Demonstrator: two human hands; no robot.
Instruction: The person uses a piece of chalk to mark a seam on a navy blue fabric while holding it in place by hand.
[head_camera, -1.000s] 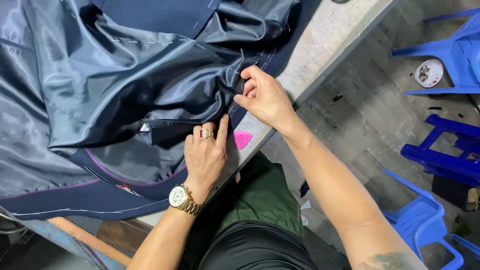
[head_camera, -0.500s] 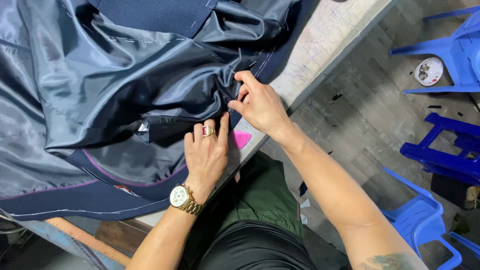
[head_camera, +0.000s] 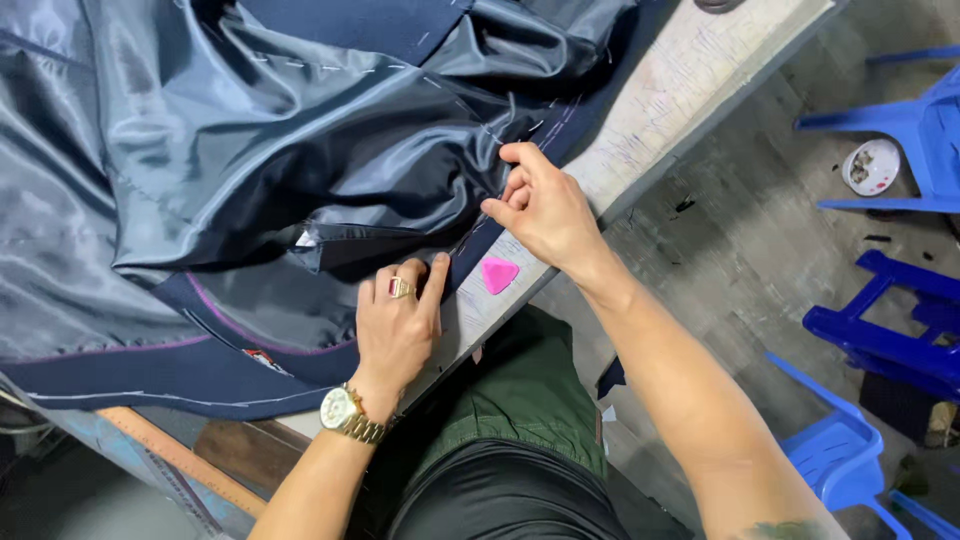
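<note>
A dark navy jacket with glossy satin lining (head_camera: 250, 170) is spread inside out over the pale chalk-marked worktable (head_camera: 680, 90); it is judged soft, light and slippery, best held at its firmer basted seam edge. That edge is pinched between thumb and curled fingers of the right hand (head_camera: 545, 205), while the left hand (head_camera: 400, 320) is pressed down on the hem, fingers closed, beside a pink triangular tailor's chalk (head_camera: 498, 274).

I see a navy jacket (head_camera: 300, 150) with glossy, smooth satin lining and a matt woven cloth edge; the worktable (head_camera: 680, 100) top looks matt, pale and scuffed; the pink chalk (head_camera: 499, 273) seems dull; the wristwatch (head_camera: 345, 412) is shiny gold-toned metal; the blue chairs (head_camera: 890, 330) are smooth plastic
</note>
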